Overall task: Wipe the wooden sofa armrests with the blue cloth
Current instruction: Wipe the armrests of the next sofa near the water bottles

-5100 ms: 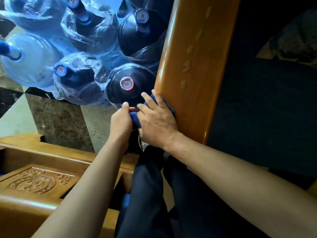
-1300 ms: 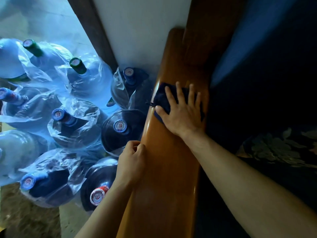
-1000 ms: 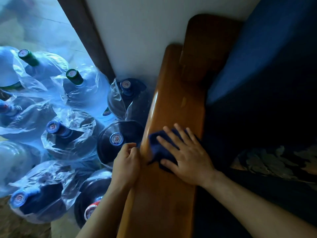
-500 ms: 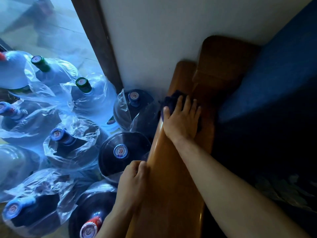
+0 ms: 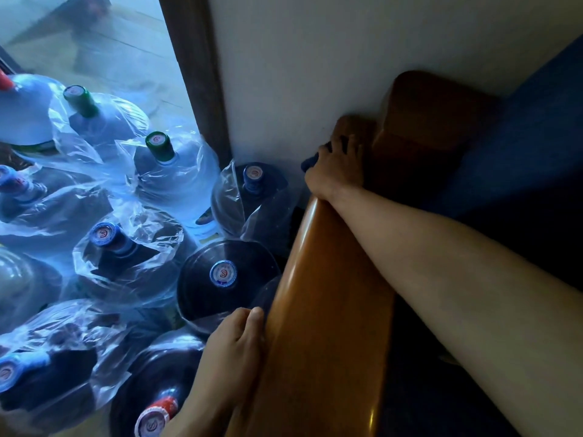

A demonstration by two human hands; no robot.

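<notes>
Since half a second ago, right hand (image 5: 336, 171) has slid farther along the wooden armrest (image 5: 318, 310) to its far end by the wall (image 5: 299, 58), pressing the blue cloth (image 5: 307, 163) flat under spread fingers; only a corner shows. Left hand (image 5: 235, 345) rests against the near left edge, probably for balance; its fingers are hidden, so I cannot tell its state. Bagged water bottles (image 5: 220, 272) crowd the left side.

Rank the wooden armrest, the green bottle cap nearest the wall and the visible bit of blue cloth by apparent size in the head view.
1. wooden armrest
2. green bottle cap
3. blue cloth, mostly hidden under the right hand, so its true size is unclear.
</notes>
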